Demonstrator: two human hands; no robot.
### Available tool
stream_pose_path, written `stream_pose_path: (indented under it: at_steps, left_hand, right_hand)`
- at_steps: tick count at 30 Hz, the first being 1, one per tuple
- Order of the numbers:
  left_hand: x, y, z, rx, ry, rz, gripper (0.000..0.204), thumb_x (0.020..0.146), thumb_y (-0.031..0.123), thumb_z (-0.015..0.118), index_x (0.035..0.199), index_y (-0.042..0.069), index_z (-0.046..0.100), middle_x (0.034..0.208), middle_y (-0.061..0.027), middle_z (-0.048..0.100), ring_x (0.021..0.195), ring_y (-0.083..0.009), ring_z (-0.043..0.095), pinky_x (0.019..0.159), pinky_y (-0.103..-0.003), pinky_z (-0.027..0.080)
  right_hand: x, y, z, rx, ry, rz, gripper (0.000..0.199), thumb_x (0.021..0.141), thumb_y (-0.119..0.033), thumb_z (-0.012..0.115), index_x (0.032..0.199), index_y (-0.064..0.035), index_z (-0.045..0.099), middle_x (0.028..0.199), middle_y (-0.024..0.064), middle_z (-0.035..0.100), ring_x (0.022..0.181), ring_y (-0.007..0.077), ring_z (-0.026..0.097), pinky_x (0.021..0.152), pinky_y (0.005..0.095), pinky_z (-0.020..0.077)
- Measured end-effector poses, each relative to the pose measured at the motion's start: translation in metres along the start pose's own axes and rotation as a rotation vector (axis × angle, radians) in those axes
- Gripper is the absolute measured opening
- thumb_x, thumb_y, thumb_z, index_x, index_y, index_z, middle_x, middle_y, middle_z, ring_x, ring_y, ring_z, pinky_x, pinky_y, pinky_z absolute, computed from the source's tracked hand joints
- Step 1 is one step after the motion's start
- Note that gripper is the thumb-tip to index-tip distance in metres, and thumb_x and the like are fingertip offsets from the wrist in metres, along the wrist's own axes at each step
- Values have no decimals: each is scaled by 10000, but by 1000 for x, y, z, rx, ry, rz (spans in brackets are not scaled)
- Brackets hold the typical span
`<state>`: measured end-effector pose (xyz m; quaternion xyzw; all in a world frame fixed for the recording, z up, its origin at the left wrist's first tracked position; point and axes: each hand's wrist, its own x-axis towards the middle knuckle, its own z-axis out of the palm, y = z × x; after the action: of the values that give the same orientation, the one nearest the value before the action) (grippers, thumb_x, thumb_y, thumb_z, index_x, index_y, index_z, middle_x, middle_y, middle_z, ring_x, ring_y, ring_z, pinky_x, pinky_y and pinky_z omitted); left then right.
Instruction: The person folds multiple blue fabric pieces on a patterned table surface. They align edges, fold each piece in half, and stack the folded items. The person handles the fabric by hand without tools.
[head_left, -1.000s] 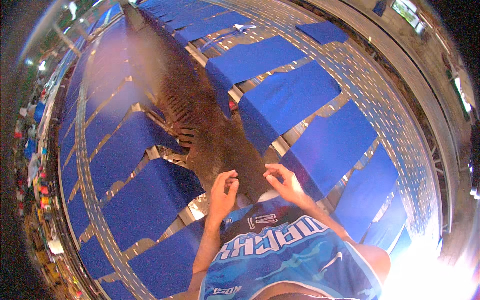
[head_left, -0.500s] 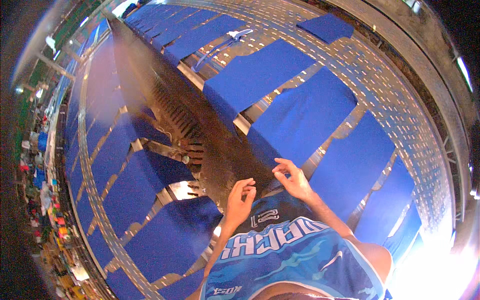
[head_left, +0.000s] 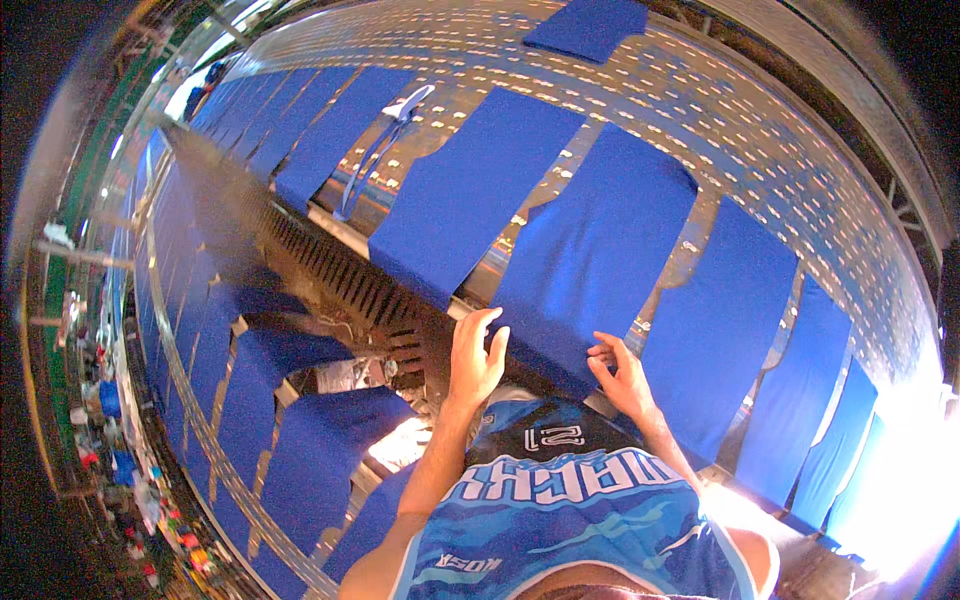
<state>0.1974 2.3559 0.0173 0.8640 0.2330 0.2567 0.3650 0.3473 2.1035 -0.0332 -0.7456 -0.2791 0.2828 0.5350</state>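
Note:
My left hand (head_left: 476, 358) is raised over the near edge of the right-hand table, its thumb and fingers apart and nothing in it. My right hand (head_left: 624, 382) hovers by the same edge with loosely bent fingers, also holding nothing. Just beyond them lies a blue cut fabric panel (head_left: 604, 235), shaped like a garment body, its lower edge hanging over the table's side. Another blue panel (head_left: 480, 180) is on its left and a third (head_left: 725, 310) on its right. Whether either hand touches cloth, I cannot tell.
The long table (head_left: 780, 165) carries rows of small pale marks. A narrow blue strip with a white piece (head_left: 408, 104) lies among the panels. Across the dark, slatted aisle (head_left: 335, 275), a second table holds more blue panels (head_left: 300, 450). One separate panel (head_left: 590, 28) lies at the far side.
My hands have moved farther apart, the left one rising toward the table edge. My view has shifted along the table, with the panels before me now lying nearer the middle.

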Motion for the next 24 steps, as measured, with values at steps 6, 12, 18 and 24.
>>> stream_pose_path:
  at_steps: [6,12,18,24]
  left_hand:
    - [64,-43,22,66,-186,123,389,971,135,751,1325,16,642,1275,-212,678,1204,-421,629,1061,-503,490]
    - [110,-85,31,154,-421,-5,552,967,202,780,1427,5,547,1252,-264,677,1104,-436,690,953,-525,561]
    - [117,-108,26,280,-732,109,742,975,280,776,1579,49,412,812,-186,725,780,-472,726,721,-587,573]
    - [122,-114,5,22,-872,63,660,973,239,776,1544,105,472,822,-182,722,792,-422,733,727,-553,566]
  right_hand:
    - [-1,-2,9,-248,125,40,548,983,-171,758,1480,-35,573,1266,194,687,1179,358,676,1022,456,549]
    - [-7,-13,32,-451,375,252,532,972,-201,756,1440,-47,557,1319,235,647,1256,432,616,1052,522,507]
    - [-6,7,62,-468,566,424,339,963,-175,762,1217,-68,564,1096,237,715,1040,477,698,897,560,553]
    - [-3,11,69,-362,702,515,208,917,-40,767,1074,-54,632,947,192,741,930,423,743,805,498,576]
